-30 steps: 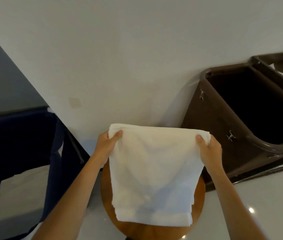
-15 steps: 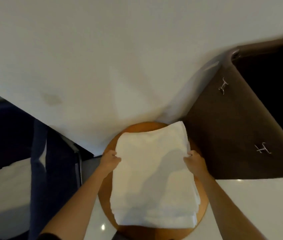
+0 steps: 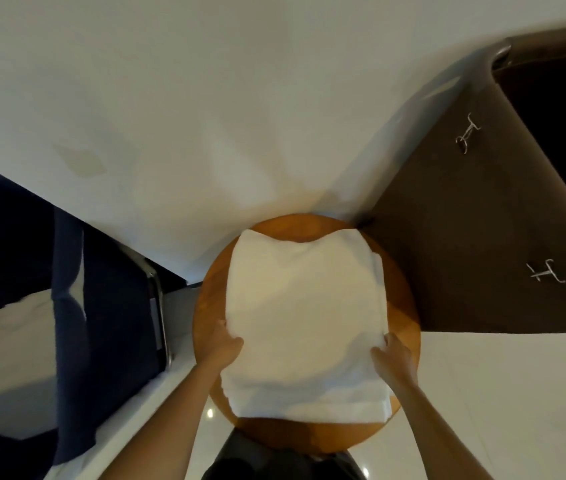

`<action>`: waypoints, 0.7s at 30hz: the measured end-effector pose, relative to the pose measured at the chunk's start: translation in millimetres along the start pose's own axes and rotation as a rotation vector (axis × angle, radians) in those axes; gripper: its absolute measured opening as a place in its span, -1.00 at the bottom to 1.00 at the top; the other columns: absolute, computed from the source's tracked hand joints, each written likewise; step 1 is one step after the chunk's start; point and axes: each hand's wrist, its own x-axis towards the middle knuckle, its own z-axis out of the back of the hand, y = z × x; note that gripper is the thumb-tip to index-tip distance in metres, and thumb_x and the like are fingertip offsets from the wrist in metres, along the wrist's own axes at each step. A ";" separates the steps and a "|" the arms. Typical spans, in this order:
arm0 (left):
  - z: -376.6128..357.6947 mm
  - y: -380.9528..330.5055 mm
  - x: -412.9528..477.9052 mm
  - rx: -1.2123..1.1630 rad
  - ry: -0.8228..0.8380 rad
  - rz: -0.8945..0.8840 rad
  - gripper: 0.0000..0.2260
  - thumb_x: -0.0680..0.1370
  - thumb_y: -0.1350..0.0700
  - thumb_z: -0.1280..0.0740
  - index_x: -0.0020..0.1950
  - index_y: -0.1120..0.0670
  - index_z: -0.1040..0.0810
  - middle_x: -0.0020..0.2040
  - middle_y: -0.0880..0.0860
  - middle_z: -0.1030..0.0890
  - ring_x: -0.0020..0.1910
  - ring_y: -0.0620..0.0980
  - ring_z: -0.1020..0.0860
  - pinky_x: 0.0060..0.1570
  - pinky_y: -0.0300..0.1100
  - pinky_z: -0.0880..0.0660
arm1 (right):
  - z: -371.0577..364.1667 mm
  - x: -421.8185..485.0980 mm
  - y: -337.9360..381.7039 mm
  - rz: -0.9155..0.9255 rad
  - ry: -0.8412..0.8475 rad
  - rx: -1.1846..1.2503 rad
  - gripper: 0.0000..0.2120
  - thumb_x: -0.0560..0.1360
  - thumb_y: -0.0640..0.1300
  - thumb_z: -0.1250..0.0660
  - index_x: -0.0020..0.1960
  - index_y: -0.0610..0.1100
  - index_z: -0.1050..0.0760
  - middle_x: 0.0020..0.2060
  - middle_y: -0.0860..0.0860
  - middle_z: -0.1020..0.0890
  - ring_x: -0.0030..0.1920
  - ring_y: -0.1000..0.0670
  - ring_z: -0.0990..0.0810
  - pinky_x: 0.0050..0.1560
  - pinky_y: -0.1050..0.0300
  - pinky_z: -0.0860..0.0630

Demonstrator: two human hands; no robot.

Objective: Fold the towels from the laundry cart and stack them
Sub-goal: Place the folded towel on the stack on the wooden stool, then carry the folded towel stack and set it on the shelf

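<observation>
- Head view: the folded white towel (image 3: 305, 306) lies flat on top of other folded layers on the round wooden stool (image 3: 404, 306). This one looks finished apart from letting go.
- The left hand (image 3: 227, 344) and right hand (image 3: 394, 355) each grasp a side edge of it, fingers curled.
- The brown laundry cart (image 3: 465, 237) stands just beside the stool. Its inside is dark, so how many are left cannot be told.

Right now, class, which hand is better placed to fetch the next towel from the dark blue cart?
Left, probably. The left hand holds the folded towel on the side of the dark blue cart; the right hand would have to cross it.
</observation>
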 end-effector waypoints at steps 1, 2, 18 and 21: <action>1.4 -2.4 -3.4 -0.005 0.008 -0.018 -0.58 0.43 0.07 -0.27 0.28 0.09 -0.40 0.09 0.08 -0.56 0.05 0.07 -0.54 0.10 0.00 -0.54 | 3.9 -2.2 -0.5 0.019 -0.021 0.019 -0.83 0.52 -0.15 -0.23 0.11 -0.12 -0.45 -0.14 -0.02 -0.54 -0.17 -0.02 -0.54 -0.27 0.16 -0.48; 2.7 -5.1 -9.4 -0.013 0.014 -0.044 -0.60 0.45 0.05 -0.26 0.28 0.08 -0.42 0.09 0.06 -0.56 0.05 0.06 -0.53 0.09 -0.05 -0.53 | 8.9 -5.2 -2.1 0.036 -0.051 0.043 -0.86 0.53 -0.14 -0.24 0.07 -0.12 -0.45 -0.15 -0.04 -0.54 -0.16 -0.03 -0.54 -0.25 0.15 -0.47; -37.7 15.2 -25.6 -0.098 -0.126 0.021 -0.52 0.56 -0.05 -0.29 0.37 0.17 -0.31 0.22 0.11 -0.47 0.16 0.12 -0.46 0.14 -0.03 -0.42 | -7.6 -3.2 -41.9 0.008 -0.018 -0.101 -0.30 0.53 0.27 -0.17 0.47 -0.17 -0.13 0.37 -0.17 -0.33 0.35 -0.21 -0.35 0.28 -0.17 -0.38; -50.3 12.1 -18.3 -0.059 -0.197 0.027 -0.32 0.57 -0.23 -0.21 0.54 0.13 -0.10 0.48 0.15 -0.28 0.42 0.18 -0.30 0.40 0.05 -0.26 | -21.8 10.6 -29.4 0.079 0.061 0.031 -0.27 0.56 0.26 -0.10 0.54 -0.13 0.06 0.49 -0.13 -0.17 0.45 -0.22 -0.19 0.38 -0.23 -0.25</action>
